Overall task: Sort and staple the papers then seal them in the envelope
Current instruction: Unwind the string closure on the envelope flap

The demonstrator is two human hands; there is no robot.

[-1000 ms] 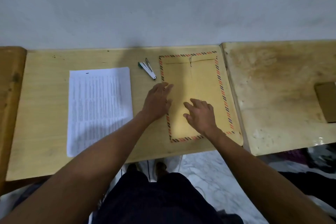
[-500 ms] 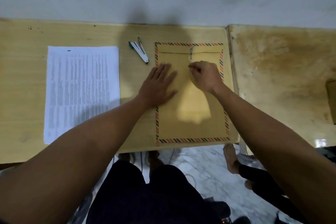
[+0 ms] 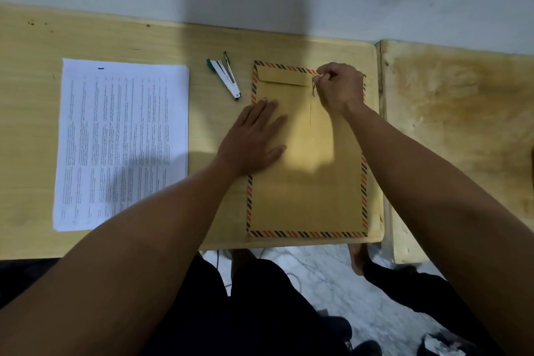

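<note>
A: Centre frame on wooden desk [image 3: 34, 130]: what's there?
B: Envelope [image 3: 306, 182], flap folded. Printed papers [image 3: 121, 141] left. Left hand [image 3: 254, 139] flat, fingers spread, on it. Right hand [image 3: 342, 87] pinches string [image 3: 313, 89] at top. Stapler [image 3: 224, 74] between, gaping.

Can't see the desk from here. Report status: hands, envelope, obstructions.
Left hand flat on envelope. Right hand pinching the string clasp at the flap. Papers, stapler lying apart, untouched. Nothing in the way.
</note>
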